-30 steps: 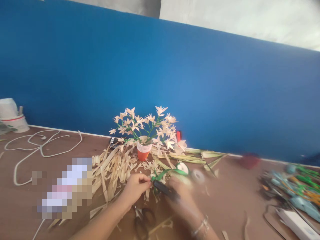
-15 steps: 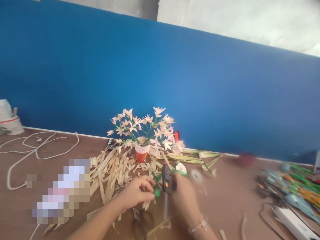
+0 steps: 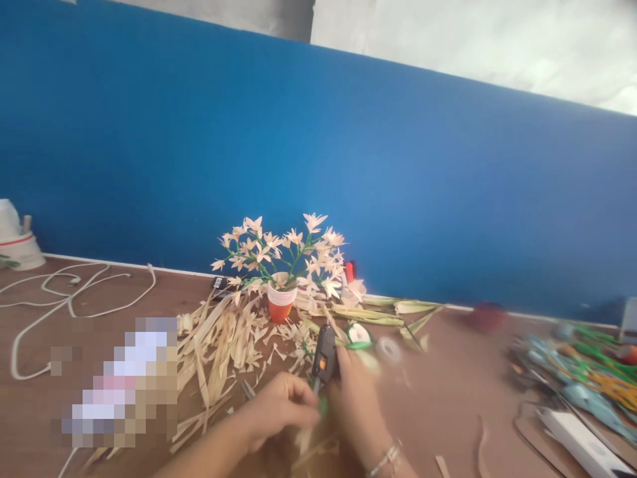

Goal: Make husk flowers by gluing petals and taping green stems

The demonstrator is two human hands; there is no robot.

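Observation:
My right hand (image 3: 355,392) is wrapped round a black glue gun (image 3: 326,348) with an orange switch. A pale rod shows at the gun's lower end, close to my left hand (image 3: 288,408). The fingers of that left hand are pinched together, partly blurred. Something green (image 3: 323,406) and a pale husk piece (image 3: 303,438) show at its fingertips; what exactly it grips I cannot make out. Beyond the hands stands a red and white cup (image 3: 282,305) bearing pale husk flowers (image 3: 263,249) on green stems.
Dry husk strips (image 3: 223,338) lie left of the cup. Green tape (image 3: 359,336) and a white roll (image 3: 389,350) sit right of the gun. A white cable (image 3: 64,302) is at the left, a white power strip (image 3: 580,441) and tangled cords at the right. A blue wall (image 3: 398,166) rises behind.
My left hand has moved slightly right and down, its fingers closing together. The glue gun has tilted and shifted a little left, bringing its lower end near the left fingertips.

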